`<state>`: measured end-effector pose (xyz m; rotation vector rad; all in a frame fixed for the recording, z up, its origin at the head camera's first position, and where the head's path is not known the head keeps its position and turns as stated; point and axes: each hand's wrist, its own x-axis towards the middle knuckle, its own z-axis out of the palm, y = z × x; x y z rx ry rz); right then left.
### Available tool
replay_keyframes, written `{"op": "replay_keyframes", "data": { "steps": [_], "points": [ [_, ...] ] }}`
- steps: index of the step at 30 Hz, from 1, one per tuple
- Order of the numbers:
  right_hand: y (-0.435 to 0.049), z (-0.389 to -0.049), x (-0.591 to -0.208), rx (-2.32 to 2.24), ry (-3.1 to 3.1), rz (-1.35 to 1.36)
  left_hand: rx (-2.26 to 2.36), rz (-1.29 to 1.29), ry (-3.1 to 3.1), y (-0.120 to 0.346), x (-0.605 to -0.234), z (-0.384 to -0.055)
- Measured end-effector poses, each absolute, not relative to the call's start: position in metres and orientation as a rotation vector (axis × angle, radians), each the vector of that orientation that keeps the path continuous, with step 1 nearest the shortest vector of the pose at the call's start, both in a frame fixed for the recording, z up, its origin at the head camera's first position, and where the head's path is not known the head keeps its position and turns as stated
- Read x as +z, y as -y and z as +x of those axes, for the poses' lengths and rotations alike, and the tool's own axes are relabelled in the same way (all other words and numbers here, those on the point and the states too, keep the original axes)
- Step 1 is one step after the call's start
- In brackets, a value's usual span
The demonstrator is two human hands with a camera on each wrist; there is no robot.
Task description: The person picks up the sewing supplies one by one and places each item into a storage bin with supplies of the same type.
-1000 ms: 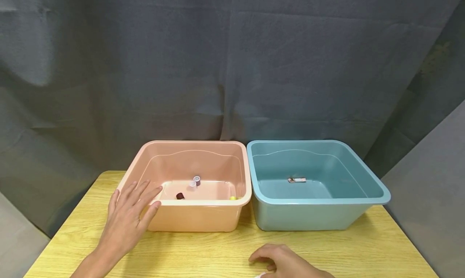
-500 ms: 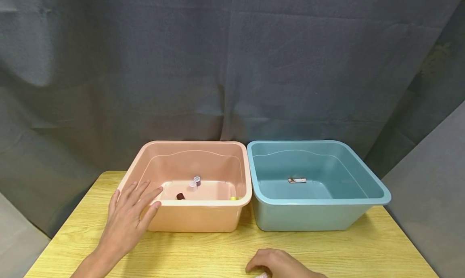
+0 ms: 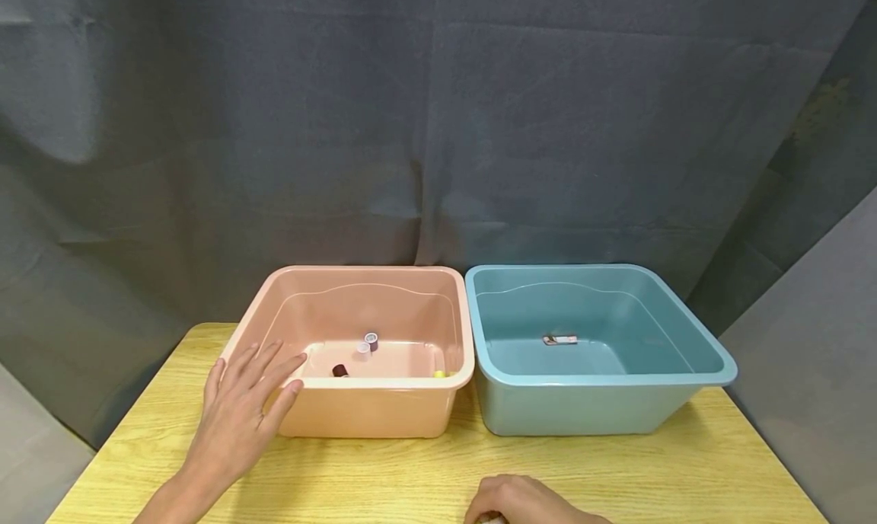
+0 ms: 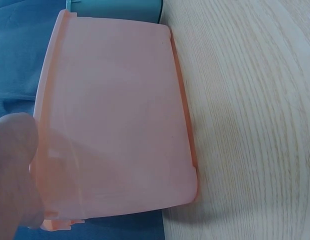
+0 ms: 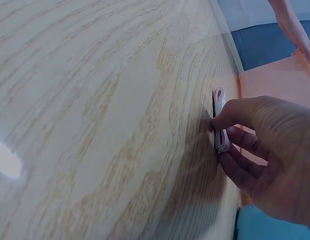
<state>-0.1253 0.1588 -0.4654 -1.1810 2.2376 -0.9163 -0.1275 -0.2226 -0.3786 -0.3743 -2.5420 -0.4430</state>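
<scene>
My right hand (image 5: 280,150) pinches a small flat folded pinkish-white strip (image 5: 221,120) between thumb and fingers, close against the table in the right wrist view. Its ends show as flattened loops; its exact kind is unclear. In the head view the back of my right hand (image 3: 524,501) covers most of it, at the front edge of the picture. My left hand (image 3: 236,417) lies with fingers spread over the left front rim of the peach tub (image 3: 370,410). The left wrist view shows the thumb side (image 4: 15,170) against that rim.
Several small cylinders sit in the peach tub, including a purple-and-white one (image 3: 371,340), a dark maroon one (image 3: 339,370) and a yellow one (image 3: 440,373). Beside it stands a teal tub (image 3: 569,410) holding a small printed flat piece (image 3: 560,340). Behind both hangs a grey curtain (image 3: 438,128).
My right hand has moved slightly down and to the left, and its fingers have drawn in around the pale strip. My left hand and both tubs have stayed put.
</scene>
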Motion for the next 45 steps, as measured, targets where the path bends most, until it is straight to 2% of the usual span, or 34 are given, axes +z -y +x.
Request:
{"op": "replay_keyframes", "data": {
  "steps": [14, 20, 26, 31, 39, 45],
  "points": [
    [-0.165, -0.128, -0.447, -0.967, -2.276, -1.058, -0.425, -0.369, 2.535, 0.222, -0.379, -0.127],
    [-0.168, -0.126, -0.429, -0.989, -2.309, -1.122, -0.430, -0.372, 2.534, 0.223, -0.379, -0.128],
    [-0.174, -0.123, -0.398, -1.047, -2.227, -0.919, -0.432, -0.370, 2.537, 0.223, -0.380, -0.128],
    [-0.178, -0.124, -0.372, -1.025, -2.355, -1.090, -0.433, -0.368, 2.540, 0.223, -0.380, -0.128],
    [-0.186, -0.128, -0.344, -1.035, -2.582, -1.557, -0.444, -0.364, 2.541, 0.222, -0.379, -0.127],
    [-0.197, -0.135, -0.330, -1.018, -2.633, -1.596, -0.430, -0.372, 2.534, 0.222, -0.379, -0.128]
  ]
}}
